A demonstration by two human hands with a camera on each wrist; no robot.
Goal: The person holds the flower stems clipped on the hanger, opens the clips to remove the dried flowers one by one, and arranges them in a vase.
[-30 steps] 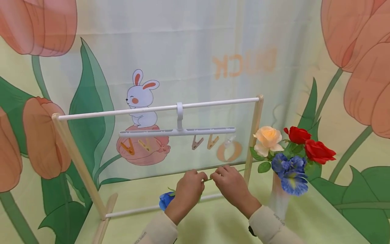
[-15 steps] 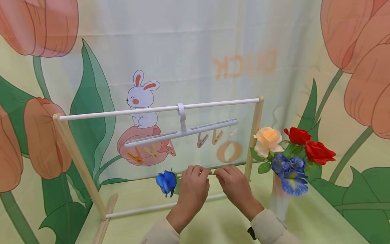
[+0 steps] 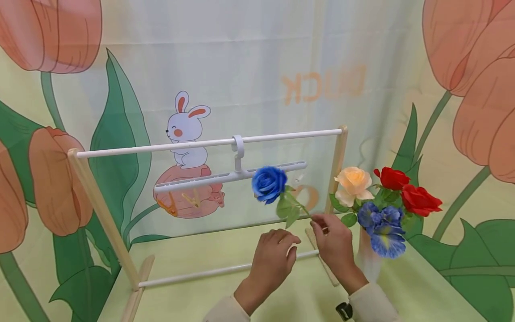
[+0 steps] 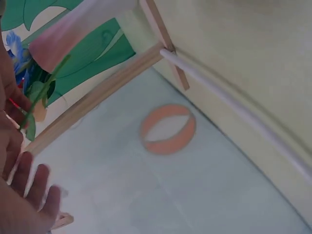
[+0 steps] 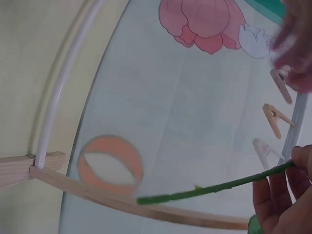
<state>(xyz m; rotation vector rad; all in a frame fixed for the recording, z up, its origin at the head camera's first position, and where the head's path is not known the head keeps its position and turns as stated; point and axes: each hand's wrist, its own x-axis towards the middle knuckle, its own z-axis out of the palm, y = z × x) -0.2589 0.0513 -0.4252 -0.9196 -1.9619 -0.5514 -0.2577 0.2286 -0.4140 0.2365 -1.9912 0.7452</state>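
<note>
In the head view my right hand [image 3: 335, 243] pinches the stem of a blue artificial rose [image 3: 268, 184] between thumb and fingers. Its bloom is up and to the left, in front of the hanger, with green leaves below it. The bare lower stem [image 5: 209, 190] sticks out past the fingers in the right wrist view. My left hand [image 3: 271, 259] is held just below the leaves, its fingers loosely bent and holding nothing. Behind the rose a white clip hanger [image 3: 201, 181] hangs tilted from a rail; the bloom hides some of its clips.
The rail [image 3: 161, 148] belongs to a wooden-sided stand with a lower white bar [image 3: 201, 275]. An orange clip [image 3: 169, 205] and a yellow clip [image 3: 192, 198] dangle at the hanger's left. At right stands a pinkish-white vase [image 3: 368, 259] holding red, peach and blue flowers.
The rose has gone from pointing left beside my left hand to upright in my right hand. My left hand has let go of the stem. The hanger has swung a little.
</note>
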